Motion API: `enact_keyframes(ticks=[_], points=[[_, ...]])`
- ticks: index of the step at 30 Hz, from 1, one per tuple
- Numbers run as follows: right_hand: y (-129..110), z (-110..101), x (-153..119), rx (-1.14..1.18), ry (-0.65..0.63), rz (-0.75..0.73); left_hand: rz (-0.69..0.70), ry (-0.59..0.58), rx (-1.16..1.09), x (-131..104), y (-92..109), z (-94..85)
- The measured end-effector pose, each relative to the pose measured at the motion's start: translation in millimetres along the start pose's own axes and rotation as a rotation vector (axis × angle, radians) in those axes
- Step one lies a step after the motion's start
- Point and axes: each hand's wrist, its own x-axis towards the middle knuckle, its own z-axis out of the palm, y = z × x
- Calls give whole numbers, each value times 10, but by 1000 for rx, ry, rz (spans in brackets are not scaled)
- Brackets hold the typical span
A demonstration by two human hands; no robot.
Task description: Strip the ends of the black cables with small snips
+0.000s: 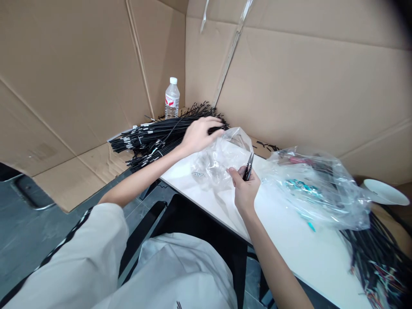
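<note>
My left hand (202,134) is over the far end of a bundle of black cables (154,134), beside the top of a clear plastic bag (214,165). Its thumb stands apart from the fingers, and I see nothing held in it. A small pair of scissors (249,164) with dark handles is gripped in my right hand (246,189), pointed blades upward. That hand is at the right edge of the bag; whether its thumb also pinches the plastic, I cannot tell. White labels or ties show on the near ends of the cables.
Cardboard walls (305,86) stand behind and left of the white table (283,240). A water bottle (172,98) is in the corner. At right lie another plastic bag (322,189) with teal pieces inside, a white bowl (386,192) and black cables with coloured wire ends (383,262).
</note>
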Motion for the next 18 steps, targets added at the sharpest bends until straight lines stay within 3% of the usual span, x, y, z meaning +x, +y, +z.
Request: enact_keyframes(ticks=[1, 5, 8, 18], points=[[-2, -20, 7, -1, -1, -2, -31, 14, 83, -171, -65, -57], [26, -77, 35, 25, 0, -7, -60, -131, 213, -923, -312, -172], [58, -91, 26, 35, 1, 2, -69, -169, 315, -1277, -407, -191], [68, -129, 20, 19, 11, 8, -30, -266, 432, -1459, -493, -154]])
